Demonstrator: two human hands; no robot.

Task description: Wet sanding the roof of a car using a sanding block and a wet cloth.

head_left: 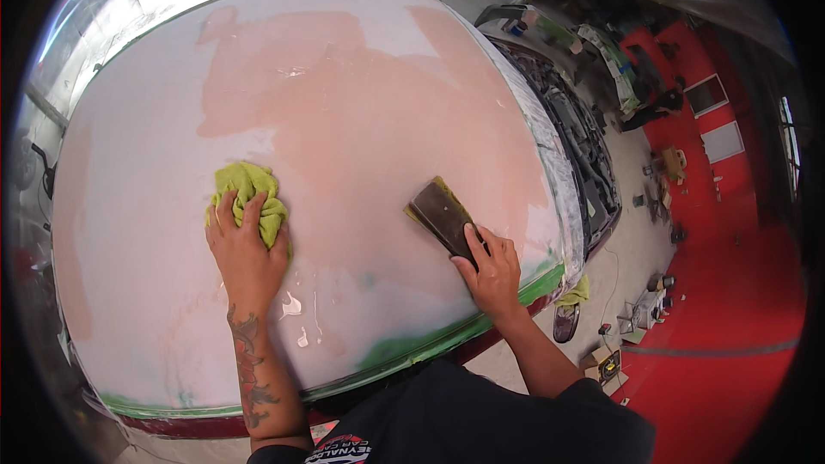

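Observation:
A bunched yellow-green cloth (pixel 247 179) is gripped under my left hand (pixel 247 249), pressed on the car roof (pixel 369 120). My right hand (pixel 490 275) holds a dark sanding block (pixel 440 210) by its near end, thumb and fingers on its sides. Yellowish sandpaper edges stick out from under the block, which lies flat on the roof. The roof is whitish with broad pinkish patches and green along its near edge. Small puddles of water (pixel 292 305) sit on it just right of my left forearm.
An open engine bay (pixel 576 146) lies to the right, beside plastic sheeting along the roof edge. Past it are a side mirror (pixel 565 324) with a yellow-green cloth, a cardboard box (pixel 603 365) and a red floor area (pixel 713 292). Another person (pixel 657 110) is in the right background.

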